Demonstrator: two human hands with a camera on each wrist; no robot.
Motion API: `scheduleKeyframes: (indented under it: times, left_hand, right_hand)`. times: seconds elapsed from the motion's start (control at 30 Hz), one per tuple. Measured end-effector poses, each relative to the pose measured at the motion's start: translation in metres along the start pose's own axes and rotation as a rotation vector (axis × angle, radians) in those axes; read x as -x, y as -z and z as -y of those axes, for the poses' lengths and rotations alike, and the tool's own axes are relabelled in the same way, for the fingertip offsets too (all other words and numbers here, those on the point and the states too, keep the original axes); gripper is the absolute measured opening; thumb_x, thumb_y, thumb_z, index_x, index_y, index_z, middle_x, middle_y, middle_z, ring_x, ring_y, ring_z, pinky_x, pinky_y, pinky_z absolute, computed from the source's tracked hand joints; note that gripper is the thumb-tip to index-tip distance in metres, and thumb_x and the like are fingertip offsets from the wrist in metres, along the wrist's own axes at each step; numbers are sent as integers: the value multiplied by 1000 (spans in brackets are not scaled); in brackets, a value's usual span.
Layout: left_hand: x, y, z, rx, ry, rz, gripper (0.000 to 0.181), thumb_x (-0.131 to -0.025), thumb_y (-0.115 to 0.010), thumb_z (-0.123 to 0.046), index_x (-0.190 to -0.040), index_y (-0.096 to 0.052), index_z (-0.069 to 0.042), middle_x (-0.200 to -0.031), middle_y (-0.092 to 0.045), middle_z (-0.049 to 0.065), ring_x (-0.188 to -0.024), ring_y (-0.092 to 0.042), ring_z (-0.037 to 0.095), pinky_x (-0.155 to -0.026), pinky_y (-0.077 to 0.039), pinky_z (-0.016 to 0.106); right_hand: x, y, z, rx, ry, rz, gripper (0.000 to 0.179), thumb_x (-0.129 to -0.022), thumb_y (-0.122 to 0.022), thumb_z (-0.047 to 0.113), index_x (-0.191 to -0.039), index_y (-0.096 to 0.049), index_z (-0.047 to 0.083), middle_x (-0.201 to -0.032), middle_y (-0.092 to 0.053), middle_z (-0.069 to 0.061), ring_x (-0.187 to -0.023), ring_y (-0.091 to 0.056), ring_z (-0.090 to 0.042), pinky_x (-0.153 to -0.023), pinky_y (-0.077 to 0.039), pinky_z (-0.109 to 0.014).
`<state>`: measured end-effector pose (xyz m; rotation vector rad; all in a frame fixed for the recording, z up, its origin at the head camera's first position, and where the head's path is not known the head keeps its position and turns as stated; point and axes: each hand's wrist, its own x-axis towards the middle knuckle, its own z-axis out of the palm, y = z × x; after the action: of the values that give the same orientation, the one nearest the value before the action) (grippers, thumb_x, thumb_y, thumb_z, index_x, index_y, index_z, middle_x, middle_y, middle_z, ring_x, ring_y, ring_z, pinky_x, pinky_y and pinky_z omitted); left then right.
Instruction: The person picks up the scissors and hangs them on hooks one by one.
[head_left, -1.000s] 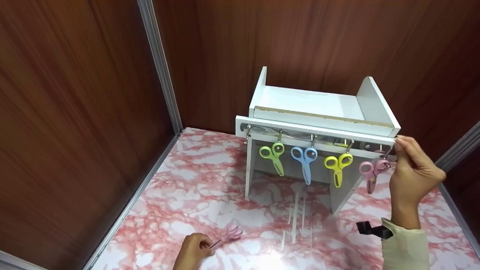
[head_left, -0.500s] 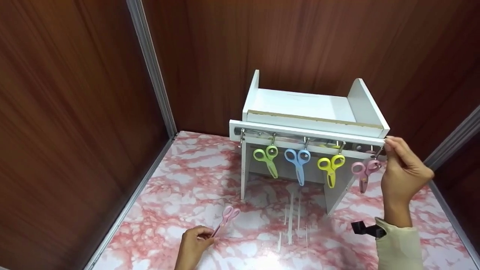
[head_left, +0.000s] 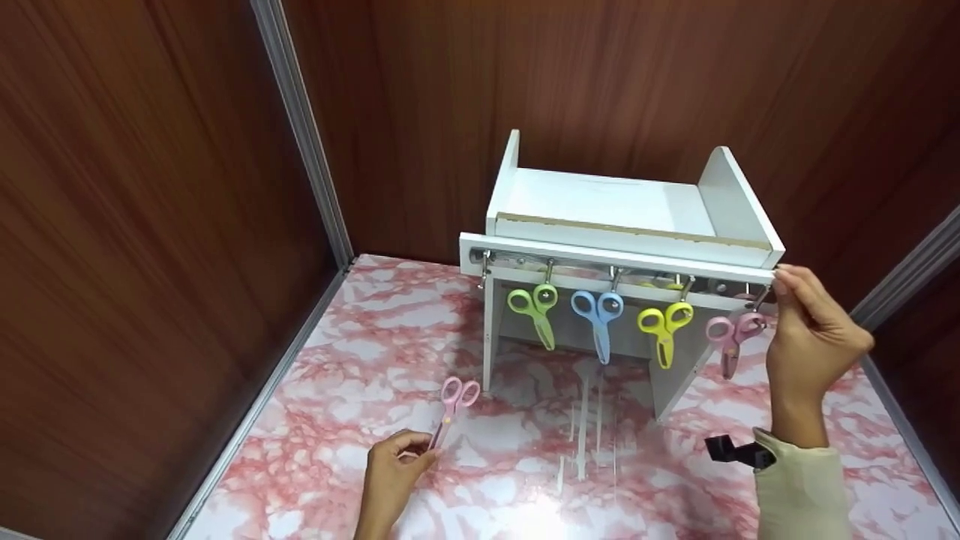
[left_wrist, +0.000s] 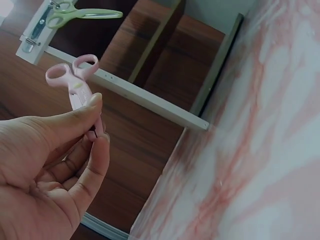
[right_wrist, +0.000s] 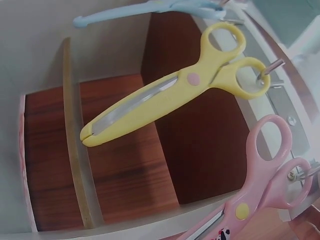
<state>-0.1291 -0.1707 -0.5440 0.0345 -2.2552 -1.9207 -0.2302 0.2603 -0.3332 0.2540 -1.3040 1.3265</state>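
Observation:
My left hand (head_left: 394, 472) pinches pink scissors (head_left: 452, 405) by the blade end, handles pointing up and away, above the table. In the left wrist view thumb and fingertips grip the scissors (left_wrist: 77, 85) near the tip. My right hand (head_left: 814, 337) holds the right end of the white hook rail (head_left: 622, 260) between thumb and fingers. From the rail's hooks hang green scissors (head_left: 536, 311), blue scissors (head_left: 600, 319), yellow scissors (head_left: 665, 330) and a second pair of pink scissors (head_left: 731, 337). The leftmost hook (head_left: 484, 268) carries nothing.
Behind the rail stands a white shelf unit (head_left: 607, 202) with raised sides. The table (head_left: 337, 390) has a red and white marbled top with pale streaks (head_left: 583, 427) in front of the unit. Brown wood-grain panels (head_left: 600, 67) enclose the back and sides.
The left hand has lifted the pink scissors and turned them so their handles point up, toward the unit. The right hand stays at the rail's end; the whole view has shifted slightly.

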Motion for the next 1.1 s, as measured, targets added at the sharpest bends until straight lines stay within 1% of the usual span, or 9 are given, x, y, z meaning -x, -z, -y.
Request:
scheduleKeyframes:
  times: [0.1,0.3,0.4,0.57,0.73,0.97,1.1]
  left_hand:
    - [0,-1,-5,29,-6,-5,24,-72,-82,-23,-89,-73,-8,-83,-67,6,-79,-64,19,-69,-58,30]
    - [-2,-6,-18,118,23,-6,27,-72,-82,-21,-90,-73,-3,-86,-67,10,-75,-66,23,-63,-59,34]
    - [-4,-7,-24,156,29,-7,27,-71,-83,-21,-89,-73,-4,-85,-66,12,-76,-64,24,-61,-59,35]
    - [-6,-8,-33,195,-8,-7,24,-72,-82,-20,-88,-73,-4,-85,-65,13,-78,-63,25,-63,-59,39]
    - [-8,-9,-39,228,-57,2,23,-73,-81,-17,-88,-72,-2,-83,-64,15,-76,-63,27,-62,-59,37]
    - [-7,-10,-44,242,-59,0,23,-72,-82,-16,-88,-72,-2,-84,-65,15,-76,-64,27,-63,-59,36]
    - [-8,-10,-46,258,-83,-2,21,-73,-81,-13,-88,-72,-1,-84,-65,16,-75,-63,26,-63,-58,36]
  right_hand:
    - [1,0,-1,1,-1,-1,8,-74,-73,-12,-81,-70,-15,-88,-69,-25,-86,-66,-34,-80,-56,-32]
    - [0,0,-1,-6,3,1,8,-74,-72,-13,-81,-70,-15,-88,-68,-26,-85,-66,-34,-80,-56,-32]
    - [0,0,-1,-8,2,4,9,-74,-72,-12,-82,-69,-16,-88,-68,-27,-85,-65,-35,-80,-56,-32]
    - [0,1,-2,2,3,11,9,-74,-73,-11,-82,-70,-15,-88,-68,-27,-85,-65,-35,-79,-56,-30]
    - [1,2,-2,18,11,10,8,-74,-73,-11,-80,-70,-14,-88,-68,-27,-85,-66,-34,-77,-56,-28]
    - [1,2,-1,27,13,15,8,-74,-73,-11,-81,-70,-14,-88,-68,-27,-85,-66,-34,-77,-56,-28]
    - [0,2,-1,12,10,12,8,-74,-73,-11,-81,-70,-15,-88,-68,-27,-85,-66,-33,-78,-56,-29]
